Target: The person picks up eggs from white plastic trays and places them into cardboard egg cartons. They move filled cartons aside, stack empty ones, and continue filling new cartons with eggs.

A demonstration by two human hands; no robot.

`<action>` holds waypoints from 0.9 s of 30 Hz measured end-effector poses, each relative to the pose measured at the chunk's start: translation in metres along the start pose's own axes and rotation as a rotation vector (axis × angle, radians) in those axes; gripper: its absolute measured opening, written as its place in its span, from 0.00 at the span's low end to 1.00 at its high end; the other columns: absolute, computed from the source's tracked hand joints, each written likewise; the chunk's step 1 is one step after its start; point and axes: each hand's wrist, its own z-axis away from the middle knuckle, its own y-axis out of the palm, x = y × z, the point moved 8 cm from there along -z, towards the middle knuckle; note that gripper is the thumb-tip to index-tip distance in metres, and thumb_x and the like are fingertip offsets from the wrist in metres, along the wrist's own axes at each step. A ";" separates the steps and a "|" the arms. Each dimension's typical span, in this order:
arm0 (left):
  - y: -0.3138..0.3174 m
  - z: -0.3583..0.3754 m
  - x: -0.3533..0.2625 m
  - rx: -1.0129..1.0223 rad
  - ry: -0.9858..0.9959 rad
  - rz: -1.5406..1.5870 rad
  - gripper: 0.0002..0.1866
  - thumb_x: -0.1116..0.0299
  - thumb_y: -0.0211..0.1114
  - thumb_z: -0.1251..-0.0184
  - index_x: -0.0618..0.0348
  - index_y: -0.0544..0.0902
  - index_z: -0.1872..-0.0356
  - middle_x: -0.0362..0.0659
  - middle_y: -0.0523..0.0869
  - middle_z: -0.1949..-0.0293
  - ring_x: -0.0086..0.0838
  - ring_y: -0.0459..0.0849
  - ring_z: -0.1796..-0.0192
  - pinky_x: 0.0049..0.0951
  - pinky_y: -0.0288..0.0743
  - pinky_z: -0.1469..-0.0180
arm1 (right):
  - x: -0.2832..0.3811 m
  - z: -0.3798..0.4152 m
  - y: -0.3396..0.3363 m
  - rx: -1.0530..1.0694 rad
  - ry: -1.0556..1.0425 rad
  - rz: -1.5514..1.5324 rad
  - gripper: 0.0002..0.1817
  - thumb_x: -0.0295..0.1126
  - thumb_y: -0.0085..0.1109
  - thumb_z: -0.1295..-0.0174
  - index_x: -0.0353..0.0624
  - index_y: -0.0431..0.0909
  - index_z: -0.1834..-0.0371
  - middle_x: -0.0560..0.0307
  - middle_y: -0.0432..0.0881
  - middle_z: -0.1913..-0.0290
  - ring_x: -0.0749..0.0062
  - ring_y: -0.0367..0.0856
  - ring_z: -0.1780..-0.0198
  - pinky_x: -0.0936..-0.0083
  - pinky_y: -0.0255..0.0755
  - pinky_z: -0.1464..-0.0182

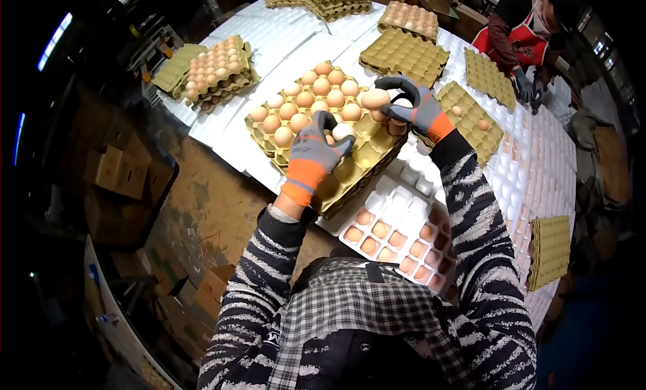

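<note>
My left hand [313, 153], in a grey and orange glove, is over a pulp egg tray [367, 154] on top of a stack. Its thumb and fingers curl round a pale egg [343, 131] at tray level. My right hand [418, 107], gloved the same way, is at the tray's right side with its fingers closed on eggs. A brown egg [375, 98] shows at its fingertips and a paler egg [402, 105] sits between thumb and fingers. Brown eggs [321, 86] fill the tray's far and left cups; several near cups hold none.
White foam trays cover the table; a near one [377, 205] holds several eggs. Around stand a stacked egg tray [219, 67], nearly bare pulp trays [404, 53], and a tray with two eggs [471, 121]. A co-worker in a red apron [518, 43] works at the far right.
</note>
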 end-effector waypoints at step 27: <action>0.122 0.128 -0.030 0.272 0.381 0.033 0.26 0.64 0.79 0.52 0.49 0.86 0.47 0.49 0.77 0.39 0.46 0.82 0.43 0.40 0.80 0.43 | -0.131 0.254 0.004 0.268 0.650 1.089 0.28 0.52 0.68 0.45 0.64 0.81 0.39 0.52 0.73 0.36 0.56 0.80 0.40 0.62 0.76 0.40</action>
